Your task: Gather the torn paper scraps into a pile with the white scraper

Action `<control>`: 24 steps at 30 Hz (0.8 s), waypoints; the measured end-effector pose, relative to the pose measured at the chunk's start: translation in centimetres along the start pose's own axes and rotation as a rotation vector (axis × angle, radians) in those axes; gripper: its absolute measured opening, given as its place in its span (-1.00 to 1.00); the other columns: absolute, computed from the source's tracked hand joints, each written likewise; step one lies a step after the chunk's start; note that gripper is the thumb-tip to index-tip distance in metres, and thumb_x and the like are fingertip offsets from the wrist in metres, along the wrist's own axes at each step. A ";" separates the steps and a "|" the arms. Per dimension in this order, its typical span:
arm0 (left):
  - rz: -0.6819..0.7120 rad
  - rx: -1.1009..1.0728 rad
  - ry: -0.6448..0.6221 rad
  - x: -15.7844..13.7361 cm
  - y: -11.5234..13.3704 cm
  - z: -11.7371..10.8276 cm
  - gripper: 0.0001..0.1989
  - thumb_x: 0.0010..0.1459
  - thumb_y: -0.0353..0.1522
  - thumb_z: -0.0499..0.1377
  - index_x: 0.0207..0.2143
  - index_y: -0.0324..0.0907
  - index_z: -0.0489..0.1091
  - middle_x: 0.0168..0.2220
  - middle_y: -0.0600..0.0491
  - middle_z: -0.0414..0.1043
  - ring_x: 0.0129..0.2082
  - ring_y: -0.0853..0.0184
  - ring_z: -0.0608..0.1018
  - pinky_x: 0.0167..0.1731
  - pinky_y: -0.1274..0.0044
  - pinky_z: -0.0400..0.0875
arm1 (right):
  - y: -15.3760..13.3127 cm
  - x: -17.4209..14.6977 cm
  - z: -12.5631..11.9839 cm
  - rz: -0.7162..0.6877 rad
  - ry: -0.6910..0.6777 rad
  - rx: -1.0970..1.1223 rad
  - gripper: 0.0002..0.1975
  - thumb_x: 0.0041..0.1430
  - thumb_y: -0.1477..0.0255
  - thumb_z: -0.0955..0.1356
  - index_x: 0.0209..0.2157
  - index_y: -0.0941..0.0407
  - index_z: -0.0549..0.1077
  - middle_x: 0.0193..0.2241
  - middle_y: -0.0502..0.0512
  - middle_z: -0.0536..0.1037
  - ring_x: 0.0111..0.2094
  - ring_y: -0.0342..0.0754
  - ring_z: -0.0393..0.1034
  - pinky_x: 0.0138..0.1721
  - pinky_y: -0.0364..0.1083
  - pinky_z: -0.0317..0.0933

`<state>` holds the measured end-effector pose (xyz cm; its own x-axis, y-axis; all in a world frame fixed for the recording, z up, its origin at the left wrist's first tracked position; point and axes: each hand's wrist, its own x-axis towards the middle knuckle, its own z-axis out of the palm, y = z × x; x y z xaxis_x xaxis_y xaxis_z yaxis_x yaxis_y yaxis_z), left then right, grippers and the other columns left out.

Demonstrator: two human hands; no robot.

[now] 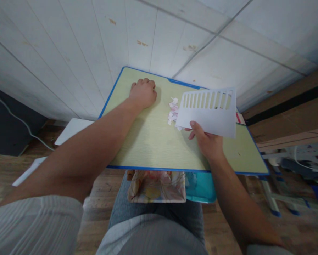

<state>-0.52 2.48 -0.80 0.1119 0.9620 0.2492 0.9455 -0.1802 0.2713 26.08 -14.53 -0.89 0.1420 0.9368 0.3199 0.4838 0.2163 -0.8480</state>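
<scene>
My right hand [206,140] grips the lower edge of a white sheet of paper [205,120], with the thumb on top. A row of several long slots is cut through the sheet's upper part. Just left of the sheet, partly under it, lies a small pile of torn paper scraps [172,112], white and pinkish. My left hand [143,92] rests palm down on the far left of the yellow table [153,148], apart from the scraps. Its fingers are curled in, and whatever may be inside them is hidden.
A blue rim edges the tabletop, close to a white panelled wall [76,53]. Right of the sheet lies a red-and-white item [240,118]. Beneath the front edge are a patterned fabric bin [159,191] and a turquoise container [201,189]. Wooden furniture [289,102] stands at right.
</scene>
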 end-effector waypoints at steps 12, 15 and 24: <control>0.014 0.004 0.008 0.4 -0.5 0.6 -0.52 0.59 -0.34 0.08 0.41 -0.21 0.57 0.42 -0.29 0.55 0.47 -0.24 0.49 0.48 -0.02 0.37 | -0.2 -0.1 0.0 0.021 -0.080 0.052 -0.53 0.33 0.07 0.51 -0.61 -0.04 0.51 -0.55 0.12 0.65 -0.41 0.12 0.66 -0.21 0.09 0.62; 0.011 -0.003 -0.002 0.2 -0.3 0.4 -0.51 0.58 -0.34 0.07 0.41 -0.21 0.57 0.41 -0.29 0.55 0.47 -0.23 0.50 0.47 -0.01 0.37 | -0.3 -0.2 0.0 0.034 -0.109 0.069 -0.56 0.31 0.10 0.52 -0.60 -0.04 0.52 -0.56 0.12 0.65 -0.45 0.10 0.62 -0.26 0.09 0.60; 0.007 -0.002 -0.015 -0.5 -0.1 -0.4 -0.52 0.55 -0.36 0.09 0.36 -0.22 0.61 0.41 -0.29 0.56 0.46 -0.21 0.51 0.47 0.02 0.39 | -0.8 -0.8 0.1 0.057 -0.185 0.029 -0.48 0.38 -0.01 0.48 -0.60 -0.05 0.50 -0.47 0.16 0.72 -0.38 0.13 0.66 -0.17 0.11 0.63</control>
<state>-0.82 1.97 -0.53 0.1236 0.9636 0.2369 0.9441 -0.1877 0.2711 25.45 -15.45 -0.49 0.0063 0.9817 0.1905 0.4540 0.1670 -0.8752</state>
